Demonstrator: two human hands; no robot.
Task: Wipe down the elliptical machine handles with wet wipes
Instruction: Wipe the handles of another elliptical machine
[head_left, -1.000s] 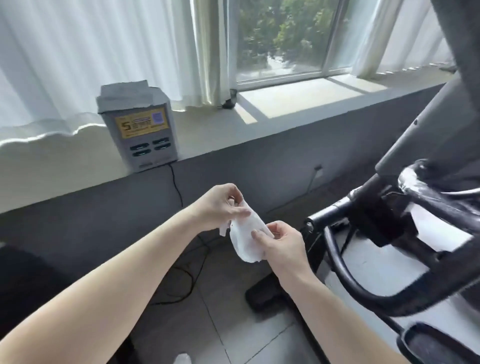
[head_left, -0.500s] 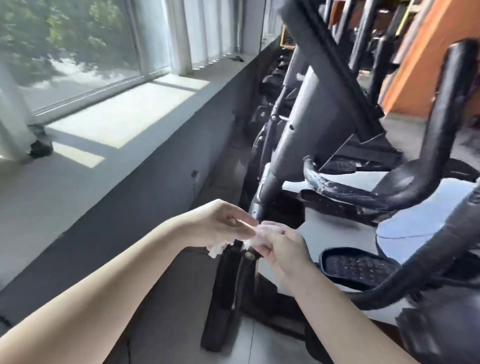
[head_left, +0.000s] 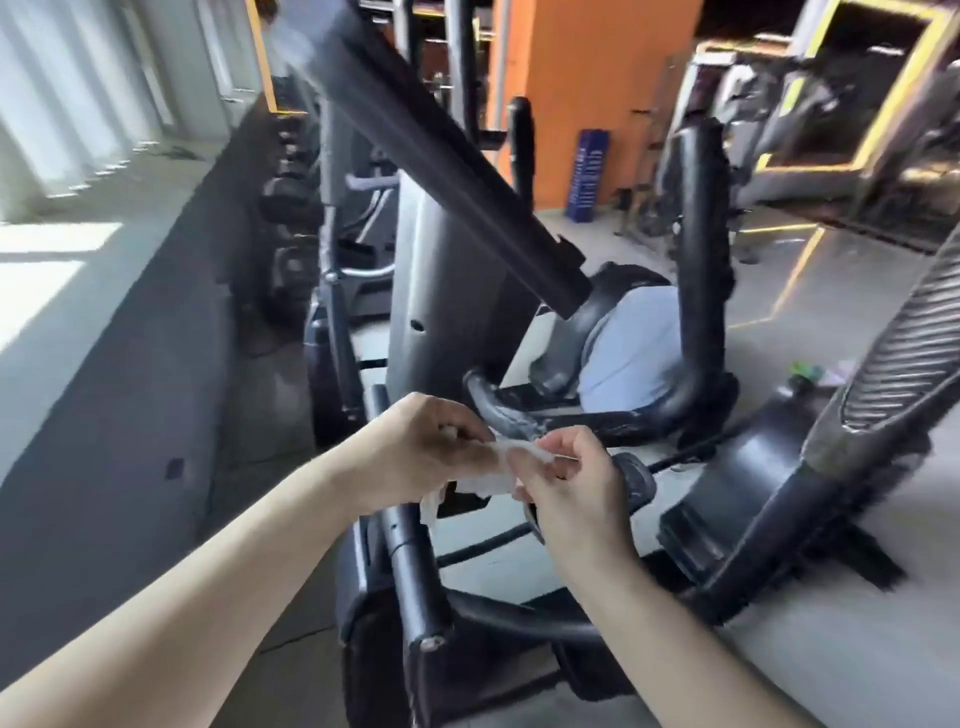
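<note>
View swung from window wall to elliptical; left hand (head_left: 426, 452) and right hand (head_left: 563, 480) both pinch wet wipe (head_left: 488, 470), now bunched; worn handle (head_left: 696, 291) far right, untouched

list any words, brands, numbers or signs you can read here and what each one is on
Nothing here can be read as text.
Blue sign standing by the orange wall: white lettering, too blurred to read.
Elliptical machine: no brand or label shows.
Wet wipe: plain white, no print visible.
</note>
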